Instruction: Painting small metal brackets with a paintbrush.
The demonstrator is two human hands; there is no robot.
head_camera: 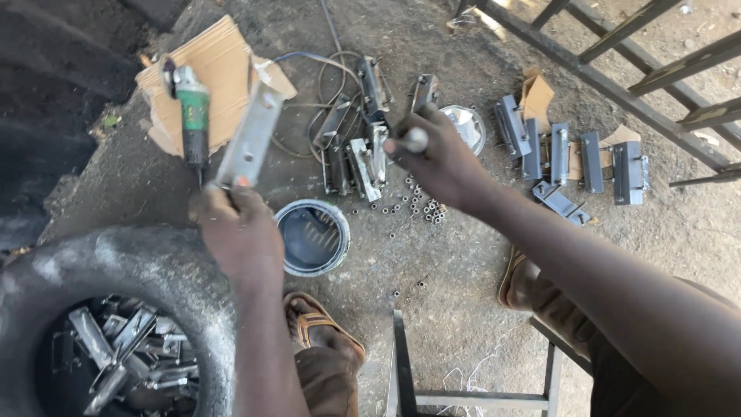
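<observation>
The metal bracket [251, 135], a long grey channel piece with an orange-marked lower end, is held upright and tilted toward one o'clock by the left hand [241, 232], whose fingers are closed round its bottom end; it looks stiff, fairly heavy and sharp-edged, so a grip on the flat sides near the middle would likely balance it better. The right hand [440, 158], at three o'clock from it, is closed on a small pale round-ended handle [414, 140]. Below, on the ground, a paint tin [312, 237] sits at five o'clock, and a green angle grinder [193, 116] lies at nine o'clock on cardboard [212, 69].
</observation>
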